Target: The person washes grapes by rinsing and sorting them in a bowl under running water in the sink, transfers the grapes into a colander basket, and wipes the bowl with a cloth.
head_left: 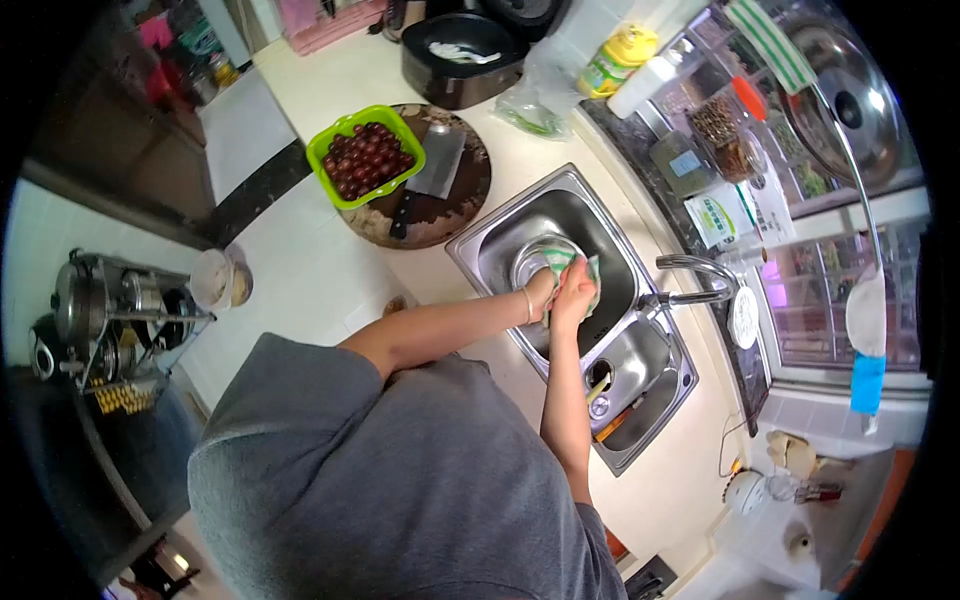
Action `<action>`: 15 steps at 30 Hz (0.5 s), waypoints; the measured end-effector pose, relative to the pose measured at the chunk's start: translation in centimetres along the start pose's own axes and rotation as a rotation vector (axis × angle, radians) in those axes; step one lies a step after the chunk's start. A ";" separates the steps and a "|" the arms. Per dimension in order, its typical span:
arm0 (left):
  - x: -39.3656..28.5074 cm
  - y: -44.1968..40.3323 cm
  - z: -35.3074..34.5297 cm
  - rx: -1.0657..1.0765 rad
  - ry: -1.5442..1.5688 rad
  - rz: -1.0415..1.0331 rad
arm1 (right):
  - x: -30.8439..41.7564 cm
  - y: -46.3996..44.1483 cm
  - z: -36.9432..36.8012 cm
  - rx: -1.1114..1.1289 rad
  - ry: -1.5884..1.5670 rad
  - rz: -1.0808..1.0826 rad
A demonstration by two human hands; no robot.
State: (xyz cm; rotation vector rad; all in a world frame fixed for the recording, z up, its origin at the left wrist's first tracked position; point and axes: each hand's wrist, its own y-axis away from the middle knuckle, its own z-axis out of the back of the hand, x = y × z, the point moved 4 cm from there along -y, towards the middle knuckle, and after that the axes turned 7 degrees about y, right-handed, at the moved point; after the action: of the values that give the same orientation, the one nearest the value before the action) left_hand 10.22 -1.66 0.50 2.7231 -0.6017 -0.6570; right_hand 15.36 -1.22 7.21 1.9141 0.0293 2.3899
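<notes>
Over the large basin of the steel sink [490, 232], my left hand [541, 290] and my right hand [573, 290] are close together on a green and white striped cloth [557, 258]. Both hands have their fingers closed on the cloth, which is bunched between them. Just beyond my left hand, a round metal bowl [522, 262] lies in the basin, partly covered by the cloth and hand. The chrome faucet [695, 262] stands to the right of the hands.
A green basket [322, 165] of dark red fruit and a cleaver [437, 165] rest on a round cutting board [470, 190]. Behind are a black pot [455, 80], a plastic bag [535, 100] and a yellow bottle [617, 62]. Jars [685, 163] line the window ledge.
</notes>
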 end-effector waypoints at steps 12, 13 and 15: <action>-7.0 6.0 2.8 0.078 0.295 -0.161 | 5.6 6.0 -8.0 0.457 0.256 0.613; -8.3 7.4 3.8 0.092 0.349 -0.194 | 5.8 6.5 -8.4 0.524 0.264 0.629; -12.0 12.2 5.0 0.166 0.404 -0.323 | 4.5 6.3 -9.3 0.794 -0.069 0.329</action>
State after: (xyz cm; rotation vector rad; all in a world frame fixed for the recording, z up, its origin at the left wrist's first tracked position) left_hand -5.93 -7.76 4.94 3.0157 -0.1247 -0.1091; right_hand 5.00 -6.79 9.91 2.4631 0.8389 2.7846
